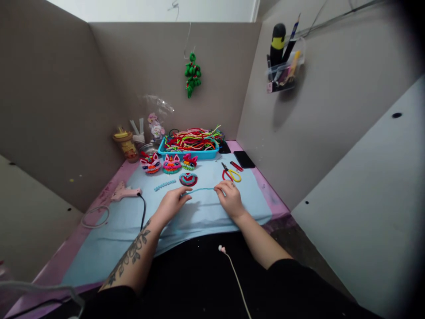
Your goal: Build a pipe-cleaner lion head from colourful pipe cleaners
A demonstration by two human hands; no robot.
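Observation:
A thin light-blue pipe cleaner [203,189] runs nearly straight between my two hands, just above the cloth. My left hand [171,203] has its left end loosely between thumb and fingers. At the other end, my right hand [229,197] pinches the tip. Just beyond my left hand lies a round coiled piece [188,179] in blue and dark red. Beside it rests a twisted light-blue strip [165,185]. Farther back sit colourful pipe-cleaner animal heads: one red and pink [151,164], one pink and teal [171,164], one magenta and green [189,162].
A blue tray [189,155] heaped with pipe cleaners stands at the back. Red-and-yellow pliers [231,173], a small red tool [236,166] and a black phone [244,159] lie right. A pink glue gun [124,192] with its cord lies left. Partition walls enclose the table.

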